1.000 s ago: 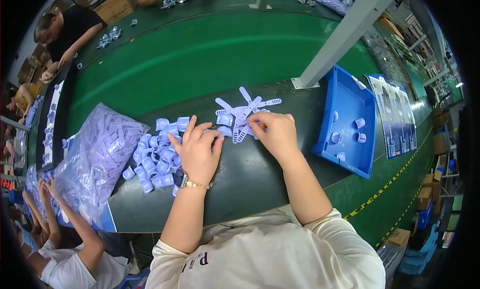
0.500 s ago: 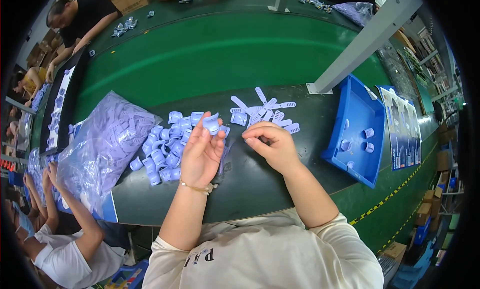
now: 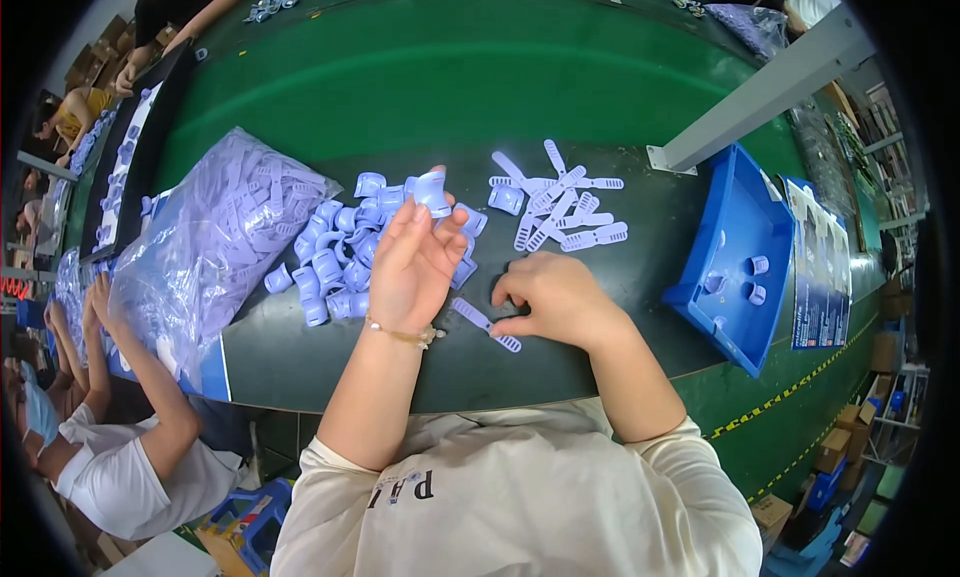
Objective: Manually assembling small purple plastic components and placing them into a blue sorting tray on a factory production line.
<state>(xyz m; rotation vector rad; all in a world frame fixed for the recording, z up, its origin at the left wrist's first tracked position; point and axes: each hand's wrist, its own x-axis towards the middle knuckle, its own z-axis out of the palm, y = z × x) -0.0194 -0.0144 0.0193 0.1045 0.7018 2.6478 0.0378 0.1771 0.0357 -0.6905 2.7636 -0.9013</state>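
Note:
My left hand (image 3: 412, 267) is raised palm-up, its thumb and fingers closed on a glossy lavender curved plastic piece (image 3: 431, 193). Beneath and left of it lies a heap of similar curved pieces (image 3: 327, 267). A flat lavender slotted strap (image 3: 471, 311) lies on the dark table close to my left wrist. My right hand (image 3: 560, 299) is at this strap, the thumb tip against its middle and the index finger bent apart from the thumb. Beyond the right hand are several loose slotted straps (image 3: 553, 209), with one curved piece (image 3: 505, 198) beside them.
A clear bag of straps (image 3: 240, 212) stands at left. On the right are a blue bin (image 3: 742, 247) holding several small pieces, a printed sheet (image 3: 822, 267) and a grey metal post (image 3: 760, 87). Co-workers' arms (image 3: 150, 377) reach in from the left, beside a black tray (image 3: 150, 142).
My right hand has come nearer to me, from the loose straps to the single strap, and its pinch has loosened. My left hand still holds the curved piece. The whole view has shifted slightly.

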